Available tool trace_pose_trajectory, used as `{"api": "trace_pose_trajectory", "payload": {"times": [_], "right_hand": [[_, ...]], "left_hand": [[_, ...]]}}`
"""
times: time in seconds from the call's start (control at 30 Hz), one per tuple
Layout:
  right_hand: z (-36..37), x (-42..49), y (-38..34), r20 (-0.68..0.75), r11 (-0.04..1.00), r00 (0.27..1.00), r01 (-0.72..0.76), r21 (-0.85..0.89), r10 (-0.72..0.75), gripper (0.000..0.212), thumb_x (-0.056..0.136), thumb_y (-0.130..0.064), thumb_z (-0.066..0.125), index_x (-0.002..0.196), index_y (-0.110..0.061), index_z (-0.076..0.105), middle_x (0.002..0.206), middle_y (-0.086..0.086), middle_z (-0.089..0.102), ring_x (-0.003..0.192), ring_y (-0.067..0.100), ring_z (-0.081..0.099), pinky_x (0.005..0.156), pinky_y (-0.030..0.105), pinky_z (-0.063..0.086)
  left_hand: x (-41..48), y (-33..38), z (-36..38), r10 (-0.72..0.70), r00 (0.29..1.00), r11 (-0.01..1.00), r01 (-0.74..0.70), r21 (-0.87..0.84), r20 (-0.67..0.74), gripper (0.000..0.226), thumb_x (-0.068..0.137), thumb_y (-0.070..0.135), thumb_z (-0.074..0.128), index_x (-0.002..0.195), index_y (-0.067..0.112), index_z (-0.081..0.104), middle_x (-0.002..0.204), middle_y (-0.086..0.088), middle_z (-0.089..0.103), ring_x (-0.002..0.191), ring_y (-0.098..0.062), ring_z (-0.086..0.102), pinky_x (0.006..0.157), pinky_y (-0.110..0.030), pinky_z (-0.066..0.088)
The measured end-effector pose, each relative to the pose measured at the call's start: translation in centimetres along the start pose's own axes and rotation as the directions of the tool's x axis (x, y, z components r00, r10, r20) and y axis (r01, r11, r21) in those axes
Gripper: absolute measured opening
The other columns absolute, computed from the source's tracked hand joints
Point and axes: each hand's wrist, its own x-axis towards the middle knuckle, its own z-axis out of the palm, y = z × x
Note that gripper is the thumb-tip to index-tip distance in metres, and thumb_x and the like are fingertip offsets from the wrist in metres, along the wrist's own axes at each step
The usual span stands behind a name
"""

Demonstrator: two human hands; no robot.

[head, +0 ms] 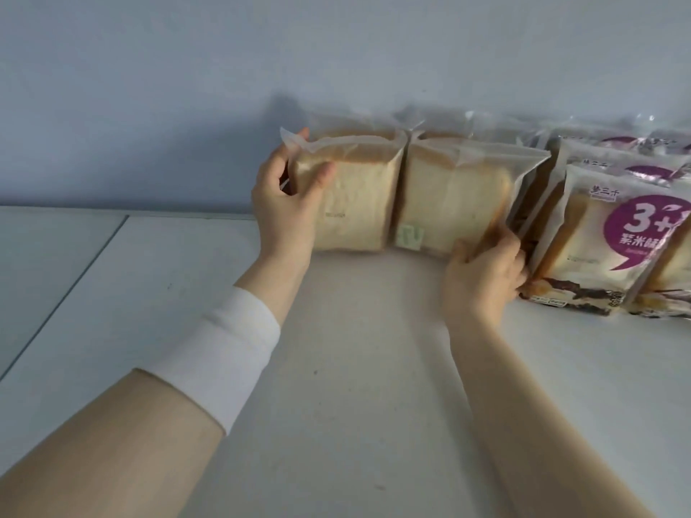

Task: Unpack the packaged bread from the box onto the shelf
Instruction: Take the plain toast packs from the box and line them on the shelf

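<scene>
— Where do the packs stand?
— On the shelf, against the wall: left bread pack touching middle bread pack.
— And rightward?
— Printed bread packs, in rows front to back.

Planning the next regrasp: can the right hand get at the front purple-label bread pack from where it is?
Probably yes. The right hand is gripping the plain pack's lower corner, and the purple-label pack stands right beside it with its front face unobstructed; it must release first.
</scene>
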Motion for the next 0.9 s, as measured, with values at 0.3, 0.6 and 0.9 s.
{"api": "trace_pose_trajectory", "payload": {"times": [0.3, 0.6, 0.9], "right_hand": [[-1.5, -1.8, -0.6, 0.092, 0.993, 0.990, 0.113, -0.042, -0.109, 0.070, 0.090, -0.011, 0.052, 0.147, -0.004, 0.011, 0.150, 0.015, 0.025, 0.139, 0.031, 0.021, 0.115, 0.036, 0.014], [-12.2, -13.1, 1.9, 0.292, 0.755, 0.906, 0.418, -0.506, -0.306, 0.055, 0.089, -0.014, 0.056, 0.139, -0.015, 0.033, 0.145, 0.009, 0.029, 0.134, 0.028, 0.025, 0.103, 0.038, 0.031], [-30.8, -22.3, 8.5, 0.173, 0.621, 0.977, 0.215, -0.754, -0.128, 0.051, 0.089, -0.013, 0.052, 0.136, -0.012, 0.032, 0.139, 0.011, 0.030, 0.123, 0.031, 0.038, 0.096, 0.039, 0.038]], "left_hand": [[-1.0, 0.1, -0.4, 0.005, 0.999, 0.997, -0.008, 0.081, 0.036, 0.066, 0.083, 0.017, 0.067, 0.138, 0.004, 0.033, 0.122, -0.004, 0.051, 0.108, -0.014, 0.052, 0.095, -0.022, 0.043], [-13.4, 6.9, -7.7, 0.073, 0.698, 0.500, -0.644, 0.579, 0.713, 0.055, 0.082, 0.027, 0.067, 0.129, 0.009, 0.045, 0.127, -0.014, 0.049, 0.119, -0.034, 0.044, 0.095, -0.040, 0.035], [-31.9, 17.3, -4.2, -0.113, 0.196, 0.213, -0.953, 0.217, 0.974, 0.048, 0.089, 0.031, 0.058, 0.128, 0.012, 0.038, 0.127, -0.011, 0.045, 0.116, -0.030, 0.046, 0.091, -0.038, 0.038]]}}
